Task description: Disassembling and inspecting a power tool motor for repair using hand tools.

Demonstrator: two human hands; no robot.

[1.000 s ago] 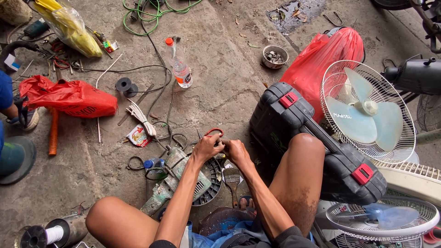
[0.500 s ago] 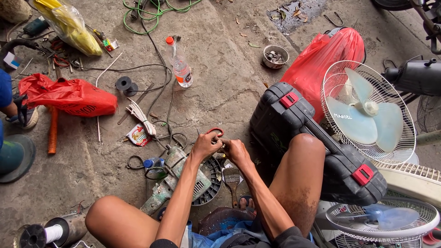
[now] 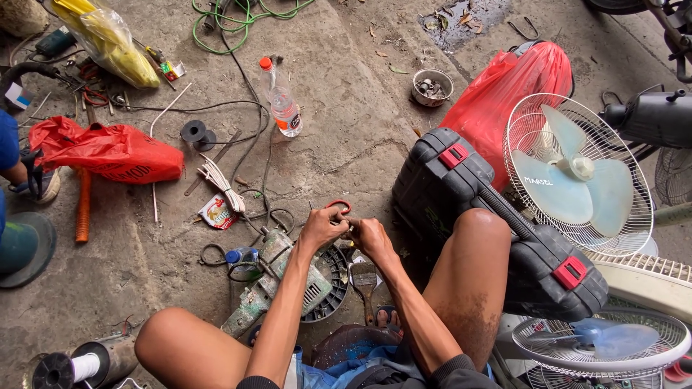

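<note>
Pinching something small between both hands, the left hand [image 3: 322, 227] and right hand [image 3: 371, 238] meet fingertip to fingertip above the green power tool [image 3: 280, 277] on the concrete floor [image 3: 346, 122]; what they grip is too small to tell. Red-handled scissors [image 3: 339, 207] lie just behind. Keeping the wrists close and steady over the tool would help here.

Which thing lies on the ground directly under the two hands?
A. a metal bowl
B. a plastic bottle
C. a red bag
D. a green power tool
D: the left hand and right hand meet just above the green power tool, while the other things lie farther away.
</note>
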